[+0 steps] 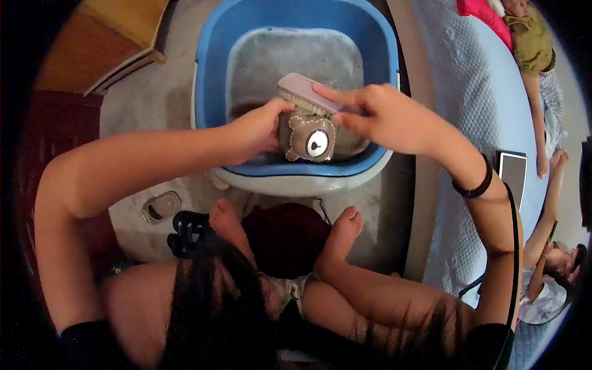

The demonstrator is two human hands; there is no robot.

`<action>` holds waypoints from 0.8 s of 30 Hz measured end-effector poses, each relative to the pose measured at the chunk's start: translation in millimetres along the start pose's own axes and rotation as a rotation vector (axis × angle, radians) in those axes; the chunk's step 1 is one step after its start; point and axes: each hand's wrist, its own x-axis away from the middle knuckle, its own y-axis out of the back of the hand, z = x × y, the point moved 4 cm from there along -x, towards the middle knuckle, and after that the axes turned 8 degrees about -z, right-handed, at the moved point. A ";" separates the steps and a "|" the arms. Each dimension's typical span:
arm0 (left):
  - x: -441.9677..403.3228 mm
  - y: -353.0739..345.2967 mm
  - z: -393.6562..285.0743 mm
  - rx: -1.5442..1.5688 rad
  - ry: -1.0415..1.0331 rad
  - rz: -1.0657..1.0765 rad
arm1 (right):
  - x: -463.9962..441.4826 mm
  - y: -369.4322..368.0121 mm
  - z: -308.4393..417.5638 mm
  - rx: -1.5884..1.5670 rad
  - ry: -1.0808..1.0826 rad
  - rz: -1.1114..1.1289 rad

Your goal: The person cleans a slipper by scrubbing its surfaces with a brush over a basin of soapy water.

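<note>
Left hand (258, 131) grips bear-faced brown article (300, 139); right hand (388, 117) clasps scrubbing brush (301, 88) against it, by blue tub (213, 74)'s near edge.

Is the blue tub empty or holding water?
Holding water: it looks grey and cloudy, with foam edging it inside the blue tub.

On your right, you have a blue quilted bed (456, 132) with two people (531, 43) and a dark-framed panel (513, 174); on your left, a wooden cabinet (102, 46)
</note>
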 end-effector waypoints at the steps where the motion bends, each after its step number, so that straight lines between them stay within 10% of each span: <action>1: 1.7 -0.4 2.5 0.005 -0.019 -0.004 | -3.3 -0.6 -0.1 0.033 0.013 -0.032; 12: 14.1 -9.6 -3.8 -0.361 -0.341 0.101 | -3.8 17.9 3.5 0.020 0.116 0.175; 21: 13.4 -9.8 -3.2 -0.420 -0.316 0.115 | -27.9 -18.4 -2.3 0.186 0.150 -0.160; 24: 13.9 -9.3 -1.6 -0.417 -0.337 0.142 | 1.2 22.6 19.9 0.084 -0.187 0.251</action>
